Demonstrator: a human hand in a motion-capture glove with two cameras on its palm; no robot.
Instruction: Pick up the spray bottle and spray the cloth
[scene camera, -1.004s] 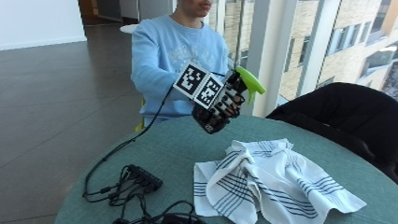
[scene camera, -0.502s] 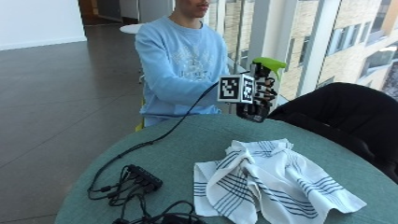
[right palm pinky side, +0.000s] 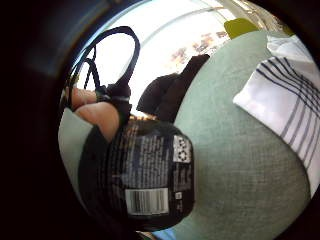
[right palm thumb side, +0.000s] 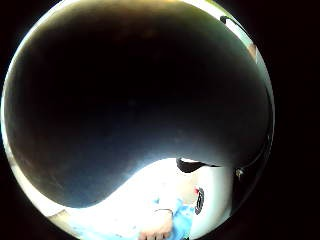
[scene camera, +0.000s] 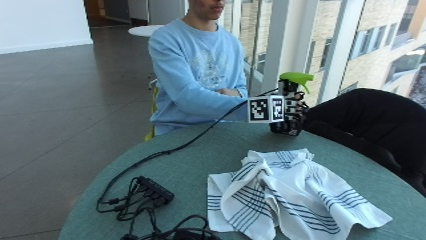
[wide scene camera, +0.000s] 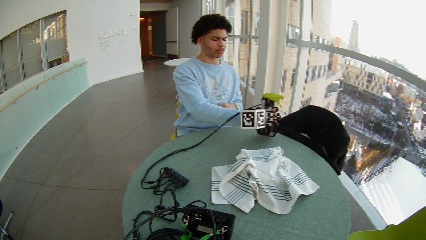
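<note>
The bottle (scene camera: 290, 102) is the only container: dark, with a green spray head, its contents not visible. It stands upright at the far side of the round table (scene camera: 200, 165), its base on or just above the top; which, I cannot tell. The gloved right hand (scene camera: 293, 112) holds it, fingers curled round its body. The palm view shows the label and barcode close against the palm. The striped cloth (scene camera: 293, 192) lies crumpled on the table, nearer than the bottle and apart from it.
</note>
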